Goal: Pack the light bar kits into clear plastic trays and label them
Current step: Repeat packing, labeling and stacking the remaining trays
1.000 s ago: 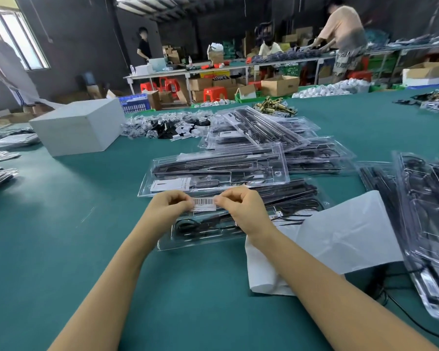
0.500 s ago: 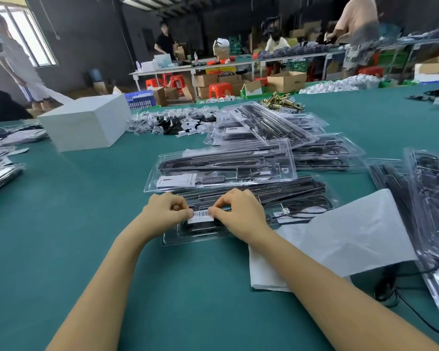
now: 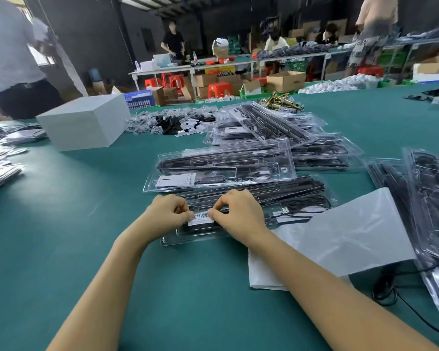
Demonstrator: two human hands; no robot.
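On the green desk (image 3: 61, 249) of a packing workshop, the left hand (image 3: 166, 214) and right hand (image 3: 238, 214) pinch opposite ends of a barcode label (image 3: 200, 218) onto the nearest clear tray (image 3: 188, 239); labelling step, likely requiring firm smoothing next.

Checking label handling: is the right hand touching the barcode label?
Touching. The head view shows the right hand pinching the barcode label's right end, while the left hand pinches its left end over the clear tray.
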